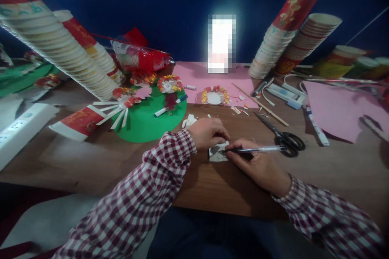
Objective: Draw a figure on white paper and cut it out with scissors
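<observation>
A small piece of white paper (216, 156) with curved pen lines on it lies near the table's front edge. My left hand (209, 132) is closed, its fingertips pressing on the paper's upper edge. In my right hand (258, 166) is a pen (267, 149), gripped near its point, which meets the paper. Black-handled scissors (282, 135) lie just beyond the pen. Paper scraps (190, 120) sit past my left hand. Farther back, a ring (215, 95) with red and yellow trim around a white centre rests by the pink paper (197, 71).
Stacked paper cups stand tall at the left (73, 52) and right (285, 28). A green round sheet (142, 127) carries paper pieces and markers. A cut cup (80, 122) and a power strip (24, 129) lie left. A wooden stick (261, 104) and a marker (316, 127) lie right.
</observation>
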Available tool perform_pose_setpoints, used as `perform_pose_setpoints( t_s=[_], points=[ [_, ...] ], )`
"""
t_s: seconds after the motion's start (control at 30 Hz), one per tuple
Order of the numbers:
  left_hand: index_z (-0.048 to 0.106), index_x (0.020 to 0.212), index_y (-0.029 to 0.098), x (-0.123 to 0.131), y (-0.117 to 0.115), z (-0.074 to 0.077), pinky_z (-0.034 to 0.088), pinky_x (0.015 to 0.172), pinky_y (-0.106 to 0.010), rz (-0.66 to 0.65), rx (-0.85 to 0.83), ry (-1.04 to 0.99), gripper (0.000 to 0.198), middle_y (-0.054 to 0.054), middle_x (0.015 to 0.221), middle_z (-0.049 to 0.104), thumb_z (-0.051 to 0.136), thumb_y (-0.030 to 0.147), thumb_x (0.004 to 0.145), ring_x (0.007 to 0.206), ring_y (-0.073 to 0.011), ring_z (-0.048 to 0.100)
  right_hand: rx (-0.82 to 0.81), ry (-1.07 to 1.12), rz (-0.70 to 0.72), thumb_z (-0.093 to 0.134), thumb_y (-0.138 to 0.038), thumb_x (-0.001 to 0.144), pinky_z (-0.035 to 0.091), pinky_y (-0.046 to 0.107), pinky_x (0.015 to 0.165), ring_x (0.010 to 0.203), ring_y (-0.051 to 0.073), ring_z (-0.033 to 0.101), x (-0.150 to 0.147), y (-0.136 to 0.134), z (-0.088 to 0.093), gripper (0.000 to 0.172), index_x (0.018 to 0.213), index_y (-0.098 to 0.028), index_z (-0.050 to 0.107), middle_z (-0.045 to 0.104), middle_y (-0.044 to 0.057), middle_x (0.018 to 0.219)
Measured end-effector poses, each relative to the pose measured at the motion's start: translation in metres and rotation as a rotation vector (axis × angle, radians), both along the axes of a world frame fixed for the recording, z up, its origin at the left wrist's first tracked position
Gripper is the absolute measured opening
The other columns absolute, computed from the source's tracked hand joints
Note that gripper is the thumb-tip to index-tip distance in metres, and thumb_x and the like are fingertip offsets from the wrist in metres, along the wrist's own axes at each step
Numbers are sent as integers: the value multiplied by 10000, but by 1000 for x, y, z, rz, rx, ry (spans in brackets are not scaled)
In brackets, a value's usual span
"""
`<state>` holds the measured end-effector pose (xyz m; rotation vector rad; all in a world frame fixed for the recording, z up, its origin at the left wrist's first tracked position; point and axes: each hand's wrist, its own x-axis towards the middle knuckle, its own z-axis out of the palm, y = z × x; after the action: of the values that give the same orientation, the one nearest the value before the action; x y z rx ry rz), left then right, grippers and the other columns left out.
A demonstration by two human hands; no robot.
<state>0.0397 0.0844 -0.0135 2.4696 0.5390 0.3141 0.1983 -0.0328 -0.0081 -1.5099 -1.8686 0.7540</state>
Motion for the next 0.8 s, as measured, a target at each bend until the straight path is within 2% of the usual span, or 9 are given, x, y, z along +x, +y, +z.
perform_pose_setpoints(
  t_s=[0.8],
  points=[
    [691,863,193,0,-1,2,434,717,-231,6,-5,6,148,-35,802,636,596,207,751,791,-134,570,-19,-2,16,532,-253,823,488,270,688,771,173,626,-1,1,4,117,876,-201,622,679,28,834]
  ],
)
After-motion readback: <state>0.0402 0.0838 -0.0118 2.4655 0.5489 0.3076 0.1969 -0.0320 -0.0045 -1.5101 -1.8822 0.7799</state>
